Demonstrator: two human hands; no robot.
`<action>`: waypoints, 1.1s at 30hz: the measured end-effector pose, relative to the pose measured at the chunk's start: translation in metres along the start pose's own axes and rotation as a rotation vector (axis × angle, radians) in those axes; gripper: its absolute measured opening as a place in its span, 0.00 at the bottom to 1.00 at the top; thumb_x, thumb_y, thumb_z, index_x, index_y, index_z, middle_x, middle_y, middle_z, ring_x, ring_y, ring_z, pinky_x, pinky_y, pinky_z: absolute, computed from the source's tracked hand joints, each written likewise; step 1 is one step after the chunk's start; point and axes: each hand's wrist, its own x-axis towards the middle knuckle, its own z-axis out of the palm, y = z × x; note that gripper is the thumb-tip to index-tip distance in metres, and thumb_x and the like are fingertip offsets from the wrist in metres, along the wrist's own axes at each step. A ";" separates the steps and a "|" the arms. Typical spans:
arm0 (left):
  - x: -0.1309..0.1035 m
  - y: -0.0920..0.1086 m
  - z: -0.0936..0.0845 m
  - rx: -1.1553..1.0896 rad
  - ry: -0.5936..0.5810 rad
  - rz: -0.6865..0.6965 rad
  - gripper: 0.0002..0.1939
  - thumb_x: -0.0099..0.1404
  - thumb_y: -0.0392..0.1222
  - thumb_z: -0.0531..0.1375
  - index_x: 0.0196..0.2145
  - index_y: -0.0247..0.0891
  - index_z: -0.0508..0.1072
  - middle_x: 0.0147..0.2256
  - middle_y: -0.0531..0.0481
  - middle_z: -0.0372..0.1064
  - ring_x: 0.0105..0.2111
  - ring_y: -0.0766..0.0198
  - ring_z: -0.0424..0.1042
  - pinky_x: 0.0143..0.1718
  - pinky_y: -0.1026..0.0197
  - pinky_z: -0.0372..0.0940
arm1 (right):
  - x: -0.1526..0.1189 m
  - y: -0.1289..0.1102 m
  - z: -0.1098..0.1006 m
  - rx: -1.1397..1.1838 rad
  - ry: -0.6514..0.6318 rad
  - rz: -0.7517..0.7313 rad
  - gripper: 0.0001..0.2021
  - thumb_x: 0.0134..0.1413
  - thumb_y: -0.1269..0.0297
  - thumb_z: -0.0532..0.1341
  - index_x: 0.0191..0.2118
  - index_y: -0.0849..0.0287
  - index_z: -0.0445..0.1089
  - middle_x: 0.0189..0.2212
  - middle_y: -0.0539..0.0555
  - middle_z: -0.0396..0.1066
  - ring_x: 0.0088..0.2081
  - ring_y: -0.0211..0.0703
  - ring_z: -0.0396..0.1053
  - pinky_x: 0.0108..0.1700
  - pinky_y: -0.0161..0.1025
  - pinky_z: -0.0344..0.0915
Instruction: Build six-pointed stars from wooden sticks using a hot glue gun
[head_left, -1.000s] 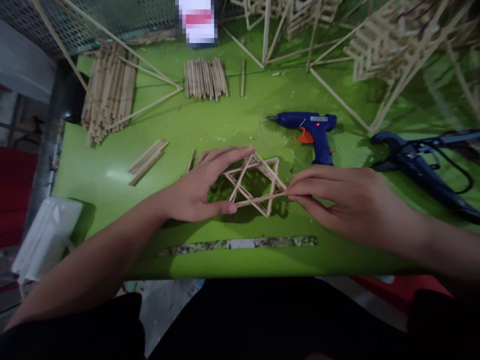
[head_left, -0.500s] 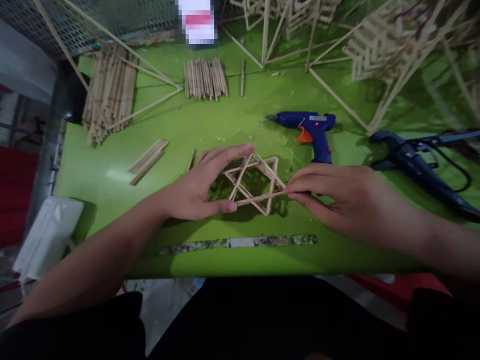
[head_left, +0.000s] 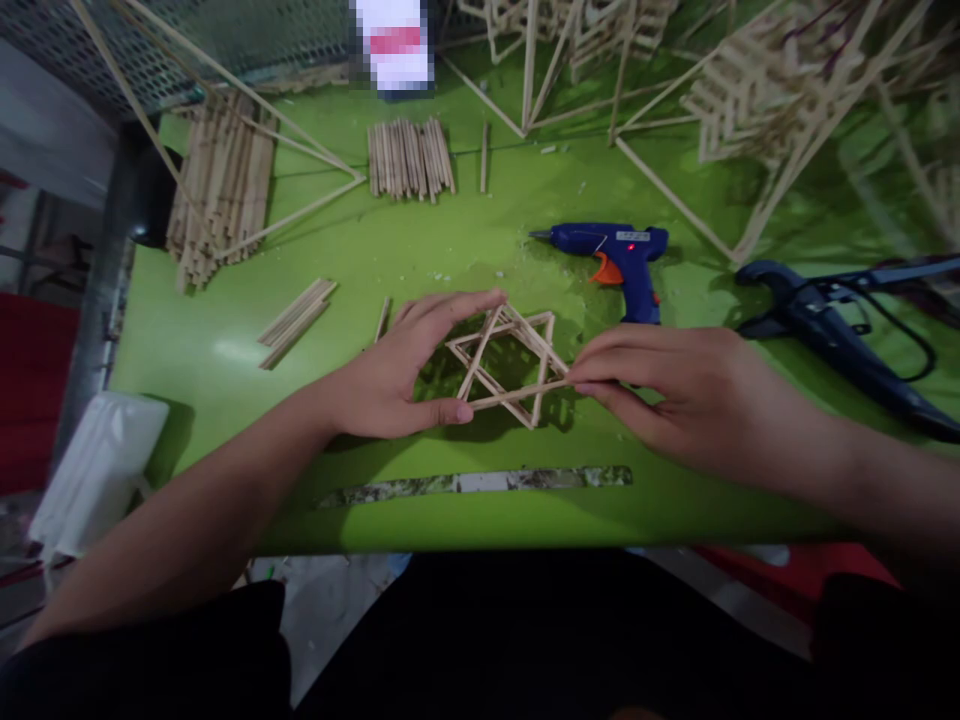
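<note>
A star-shaped frame of thin wooden sticks (head_left: 538, 388) rests on the green table in front of me. My left hand (head_left: 409, 375) grips its left side, the index finger at the upper corner and the thumb at the lower left corner. At the right corner, the thumb and fingers of my right hand (head_left: 660, 385) pinch the star frame. Just behind my right hand lies a blue glue gun (head_left: 637, 265) with an orange trigger and a lit red light, its nozzle facing left. One short stick (head_left: 382, 320) lies beyond my left hand.
Stick bundles (head_left: 225, 180), (head_left: 410, 160) lie at the back left, with loose sticks (head_left: 296, 322) nearer. Larger stick frames (head_left: 675, 200) stand at the back. Dark-handled pliers (head_left: 840, 340) lie right. A white object (head_left: 101, 470) sits left, a flat strip (head_left: 484, 482) near the front edge.
</note>
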 end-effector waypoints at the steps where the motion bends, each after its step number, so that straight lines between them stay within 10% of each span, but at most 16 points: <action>1: 0.000 0.000 0.000 0.001 0.001 0.002 0.67 0.61 0.66 0.82 0.87 0.62 0.52 0.81 0.38 0.60 0.77 0.24 0.63 0.79 0.19 0.59 | 0.000 0.000 0.000 0.000 0.005 -0.002 0.11 0.78 0.68 0.63 0.48 0.56 0.85 0.47 0.55 0.89 0.41 0.50 0.88 0.41 0.46 0.78; 20: -0.002 0.000 0.002 -0.050 0.001 -0.032 0.67 0.59 0.65 0.83 0.86 0.63 0.54 0.81 0.39 0.59 0.77 0.24 0.63 0.81 0.18 0.57 | 0.000 0.003 0.002 -0.030 -0.020 0.005 0.10 0.79 0.68 0.62 0.48 0.53 0.83 0.47 0.54 0.90 0.42 0.51 0.88 0.40 0.47 0.79; 33: -0.004 0.003 0.004 -0.046 0.029 -0.068 0.70 0.58 0.67 0.84 0.86 0.62 0.53 0.86 0.39 0.46 0.86 0.21 0.42 0.84 0.14 0.48 | -0.001 0.003 0.003 -0.062 -0.006 -0.019 0.08 0.78 0.69 0.62 0.48 0.57 0.81 0.45 0.56 0.89 0.40 0.53 0.88 0.38 0.48 0.78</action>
